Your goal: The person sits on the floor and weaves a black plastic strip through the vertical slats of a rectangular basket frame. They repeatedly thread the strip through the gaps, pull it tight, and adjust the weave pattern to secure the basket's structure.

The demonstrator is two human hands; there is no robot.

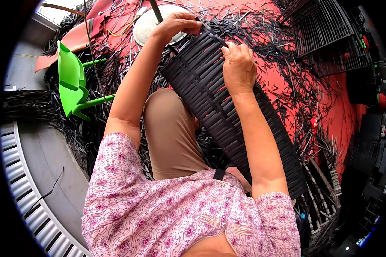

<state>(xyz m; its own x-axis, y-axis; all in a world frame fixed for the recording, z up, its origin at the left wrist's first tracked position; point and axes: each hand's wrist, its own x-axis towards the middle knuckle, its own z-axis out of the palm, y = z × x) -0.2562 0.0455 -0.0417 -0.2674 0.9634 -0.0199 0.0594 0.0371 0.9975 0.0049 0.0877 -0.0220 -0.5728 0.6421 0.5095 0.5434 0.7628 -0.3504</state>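
Note:
A long black woven panel (pixel 210 98) of flat plastic strips lies slanted across my lap, running from the upper middle down to the lower right. My left hand (pixel 178 23) grips a loose black strip (pixel 200 25) at the panel's top edge. My right hand (pixel 238 64) pinches a strip on the panel's upper right side, fingers curled over the weave. My bent knee (pixel 171 128) in tan trousers sits under the panel's left side.
Loose black strips (pixel 278 47) litter the red floor (pixel 339 115). A green plastic chair (pixel 75 81) lies tipped at the left. A round white fan base (pixel 148 23) sits behind my left hand. Finished black woven panels (pixel 326 30) are stacked upper right. A grey ribbed surface (pixel 25 180) curves along the lower left.

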